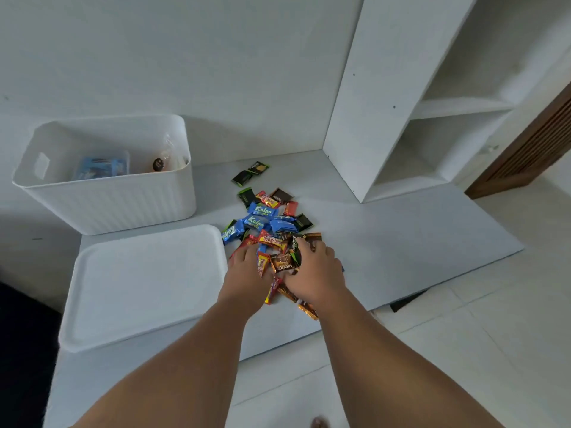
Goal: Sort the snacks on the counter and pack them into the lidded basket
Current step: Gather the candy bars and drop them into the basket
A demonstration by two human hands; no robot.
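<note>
Snacks [262, 220] heaped on tabletop [401, 236], just right of the white lid [145, 285]. Open basket [108, 205] stands behind the lid, a few packs already inside. Right hand [315, 273] curls round brown packets at the pile's near edge. Left hand [245, 273] lies on red ones, grip unclear. Judged light, crinkly, slippery foil, contents likely brittle. Take by the body, gently, not the wrapper ends.

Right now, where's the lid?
Head view: the lid lies flat on the counter, left of the snack pile, in front of the basket.
</note>
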